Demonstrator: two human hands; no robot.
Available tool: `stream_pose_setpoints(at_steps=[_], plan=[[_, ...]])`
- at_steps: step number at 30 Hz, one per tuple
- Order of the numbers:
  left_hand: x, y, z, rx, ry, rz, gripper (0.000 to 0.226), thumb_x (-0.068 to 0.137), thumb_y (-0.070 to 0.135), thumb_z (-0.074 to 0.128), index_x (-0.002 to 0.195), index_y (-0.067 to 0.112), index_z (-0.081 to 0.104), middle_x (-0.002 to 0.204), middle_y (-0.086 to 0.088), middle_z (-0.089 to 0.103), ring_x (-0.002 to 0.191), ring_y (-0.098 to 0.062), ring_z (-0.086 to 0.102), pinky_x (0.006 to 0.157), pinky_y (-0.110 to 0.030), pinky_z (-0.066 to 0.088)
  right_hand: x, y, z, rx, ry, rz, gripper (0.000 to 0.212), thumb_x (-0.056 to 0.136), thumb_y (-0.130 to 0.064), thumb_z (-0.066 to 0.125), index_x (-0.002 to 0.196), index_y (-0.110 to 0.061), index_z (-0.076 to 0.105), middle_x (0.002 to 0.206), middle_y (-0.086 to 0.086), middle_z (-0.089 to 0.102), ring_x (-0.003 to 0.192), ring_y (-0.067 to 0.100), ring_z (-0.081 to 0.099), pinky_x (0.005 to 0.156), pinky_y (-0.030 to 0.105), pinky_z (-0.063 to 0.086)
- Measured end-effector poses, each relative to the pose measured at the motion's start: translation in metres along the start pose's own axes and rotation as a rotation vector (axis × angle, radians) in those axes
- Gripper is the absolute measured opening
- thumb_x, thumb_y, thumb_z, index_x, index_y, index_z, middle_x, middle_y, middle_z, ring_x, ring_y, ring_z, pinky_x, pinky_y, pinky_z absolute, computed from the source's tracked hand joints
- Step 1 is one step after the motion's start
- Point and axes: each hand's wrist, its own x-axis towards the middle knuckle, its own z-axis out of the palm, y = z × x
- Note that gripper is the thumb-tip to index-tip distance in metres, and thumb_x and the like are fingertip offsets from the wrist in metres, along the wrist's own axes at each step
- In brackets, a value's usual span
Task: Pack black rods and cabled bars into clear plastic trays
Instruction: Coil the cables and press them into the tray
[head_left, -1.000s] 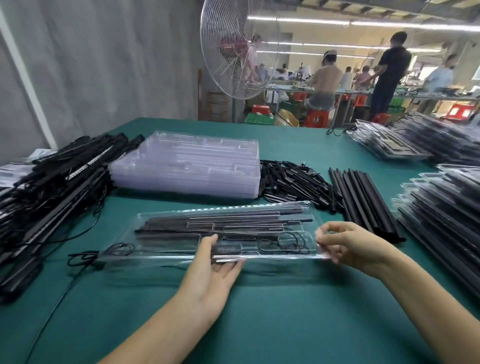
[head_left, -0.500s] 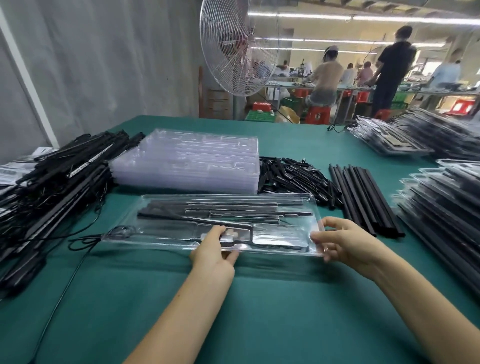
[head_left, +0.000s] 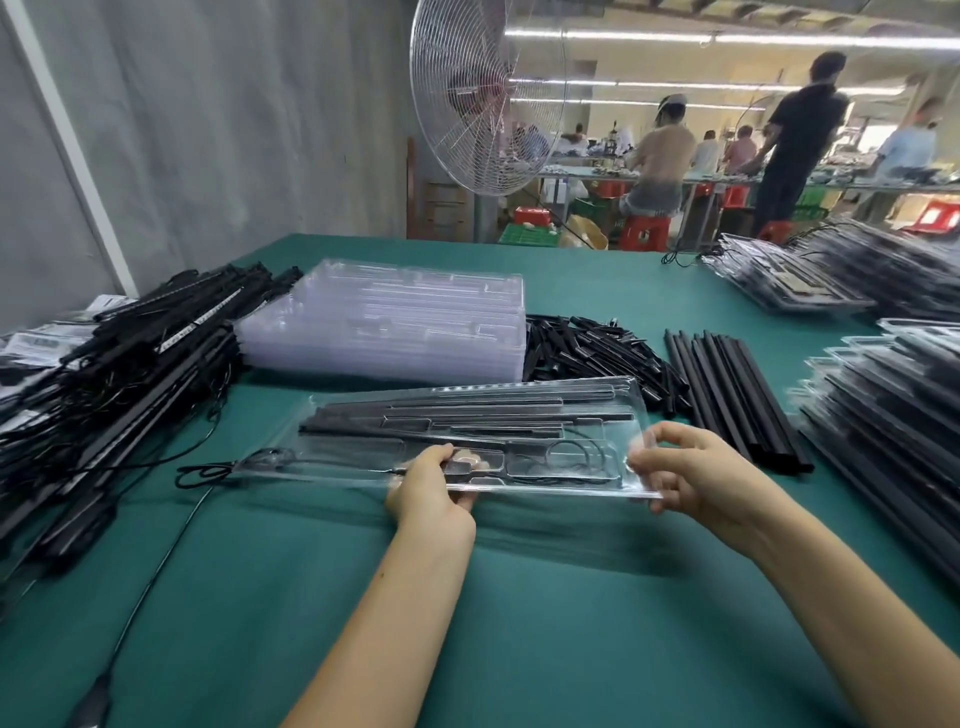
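Observation:
A clear plastic tray (head_left: 358, 457) holding black rods and a coiled cable is lifted off the green table, its right end raised. My left hand (head_left: 434, 493) grips its near edge at the middle, thumb on top. The tray's right end is pinched by my right hand (head_left: 691, 473). A black cable hangs from the tray's left end. A pile of cabled bars (head_left: 119, 374) lies at the left. Loose long black rods (head_left: 727, 389) lie to the right of the tray, and short black rods (head_left: 587, 348) sit behind it.
A stack of clear trays (head_left: 384, 322) stands behind the held tray. Stacks of packed trays (head_left: 893, 415) line the right edge and far right (head_left: 810, 275). A loose black cable (head_left: 156, 582) trails toward the table's front left. A large fan (head_left: 483, 93) and several people are beyond the table.
The tray has come up off the table and tilted, right end higher. My left hand shifted from lying flat on the tray to gripping its near edge.

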Motion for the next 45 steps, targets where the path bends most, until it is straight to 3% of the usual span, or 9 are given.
stream_pose_setpoints(at_steps=[3, 8, 11, 16, 21, 31, 34, 39, 45], plan=[[-0.001, -0.002, 0.001, -0.013, -0.025, 0.014, 0.015, 0.088, -0.003, 0.05, 0.101, 0.004, 0.048, 0.063, -0.01, 0.057, 0.045, -0.019, 0.054, 0.051, -0.029, 0.054, 0.001, 0.002, 0.0, 0.015, 0.006, -0.014, 0.016, 0.083, 0.006, 0.059, 0.078, -0.008, 0.053, 0.055, 0.001, 0.05, 0.044, 0.011, 0.045, 0.041, 0.022, 0.045], [-0.001, -0.003, -0.003, 0.048, -0.017, 0.004, 0.008, 0.087, 0.001, 0.06, 0.093, 0.004, 0.056, 0.099, -0.012, 0.06, 0.077, -0.022, 0.059, 0.05, -0.03, 0.054, 0.002, 0.003, -0.002, 0.041, 0.029, -0.031, 0.016, 0.083, 0.004, 0.061, 0.077, -0.009, 0.053, 0.063, 0.005, 0.056, 0.047, 0.013, 0.049, 0.04, 0.024, 0.046], [-0.001, -0.001, -0.004, 0.066, -0.019, -0.01, 0.013, 0.087, 0.005, 0.062, 0.097, 0.004, 0.055, 0.114, -0.011, 0.057, 0.095, -0.024, 0.055, 0.068, -0.035, 0.051, 0.002, 0.004, -0.004, 0.025, 0.031, -0.035, 0.013, 0.083, 0.003, 0.062, 0.082, -0.007, 0.055, 0.067, 0.006, 0.057, 0.049, 0.014, 0.051, 0.041, 0.024, 0.047], [0.001, 0.003, -0.006, 0.153, -0.058, 0.021, 0.011, 0.086, 0.001, 0.059, 0.078, 0.006, 0.052, 0.094, -0.014, 0.061, 0.083, -0.023, 0.061, 0.059, -0.034, 0.053, 0.001, 0.005, -0.006, -0.02, 0.06, -0.035, 0.014, 0.082, 0.005, 0.062, 0.078, -0.006, 0.055, 0.065, 0.006, 0.056, 0.048, 0.013, 0.05, 0.042, 0.023, 0.049], [-0.003, 0.01, -0.009, 0.207, -0.119, -0.029, 0.012, 0.09, 0.001, 0.053, 0.079, 0.007, 0.054, 0.048, -0.006, 0.064, 0.041, -0.013, 0.063, 0.035, -0.028, 0.051, 0.0, 0.004, -0.005, -0.034, 0.051, -0.066, 0.013, 0.082, 0.005, 0.062, 0.078, -0.007, 0.056, 0.058, 0.001, 0.053, 0.043, 0.009, 0.048, 0.044, 0.023, 0.049], [-0.003, 0.015, -0.007, 0.109, -0.12, -0.136, 0.016, 0.088, -0.006, 0.054, 0.073, 0.0, 0.054, 0.065, -0.015, 0.063, 0.065, -0.023, 0.059, 0.039, -0.033, 0.051, -0.001, 0.003, -0.002, -0.062, 0.103, -0.162, 0.008, 0.084, 0.004, 0.06, 0.082, -0.001, 0.054, 0.064, 0.005, 0.049, 0.051, 0.012, 0.049, 0.046, 0.027, 0.052], [-0.002, 0.021, -0.011, 0.134, -0.155, -0.174, 0.016, 0.087, -0.007, 0.057, 0.073, 0.0, 0.055, 0.052, -0.012, 0.063, 0.065, -0.023, 0.059, 0.037, -0.034, 0.052, -0.002, 0.003, -0.002, -0.086, 0.093, -0.188, 0.007, 0.084, 0.004, 0.06, 0.087, 0.004, 0.055, 0.065, 0.008, 0.05, 0.05, 0.014, 0.053, 0.046, 0.027, 0.051], [0.003, 0.025, -0.015, 0.148, -0.229, -0.194, 0.006, 0.089, -0.006, 0.052, 0.087, -0.003, 0.056, 0.083, -0.016, 0.061, 0.049, -0.025, 0.065, 0.038, -0.035, 0.053, -0.005, 0.002, 0.002, -0.067, 0.074, -0.213, 0.007, 0.084, 0.006, 0.058, 0.084, 0.001, 0.053, 0.065, 0.01, 0.052, 0.049, 0.015, 0.056, 0.046, 0.028, 0.051], [0.002, 0.026, -0.013, 0.136, -0.231, -0.191, 0.004, 0.089, -0.005, 0.053, 0.089, -0.003, 0.056, 0.081, -0.014, 0.06, 0.049, -0.024, 0.064, 0.038, -0.033, 0.053, -0.01, -0.002, 0.007, -0.033, 0.078, -0.285, 0.013, 0.085, 0.007, 0.055, 0.079, -0.003, 0.05, 0.06, 0.006, 0.049, 0.05, 0.017, 0.054, 0.047, 0.029, 0.051]])
